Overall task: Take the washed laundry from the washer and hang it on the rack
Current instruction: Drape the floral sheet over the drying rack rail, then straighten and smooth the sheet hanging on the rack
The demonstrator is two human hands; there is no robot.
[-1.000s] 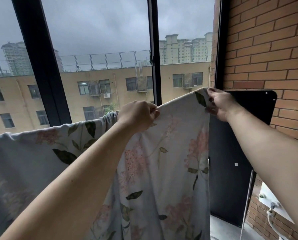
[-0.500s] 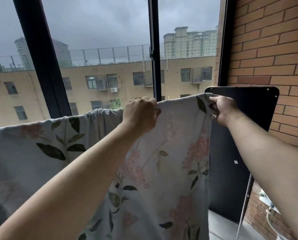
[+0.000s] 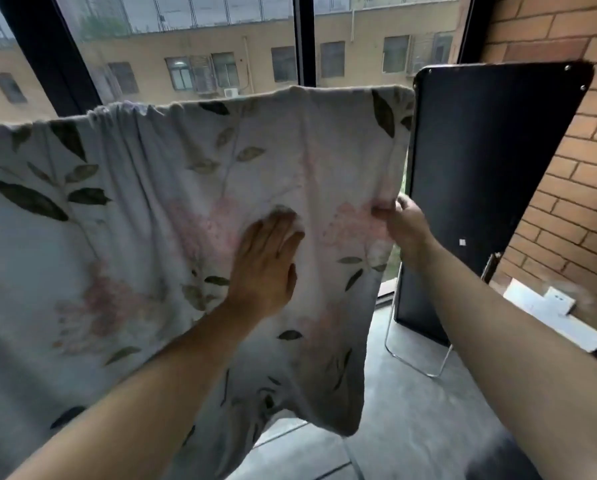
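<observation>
Dropping from the top hem to mid-frame, my left hand (image 3: 266, 261) is pressing flat, fingers straight, on the sheet (image 3: 134, 220) draped across the upper frame, while my right hand (image 3: 402, 226) is pinching its right edge, so I am aiming to tug gently downward, flattening wrinkles.

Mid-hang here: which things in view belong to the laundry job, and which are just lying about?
Job: floral sheet, hung by its top edge; left hand, flat against it; right hand, pinching its right edge.
Lying about: black panel; brick wall; white box low on that wall; window frame.
</observation>
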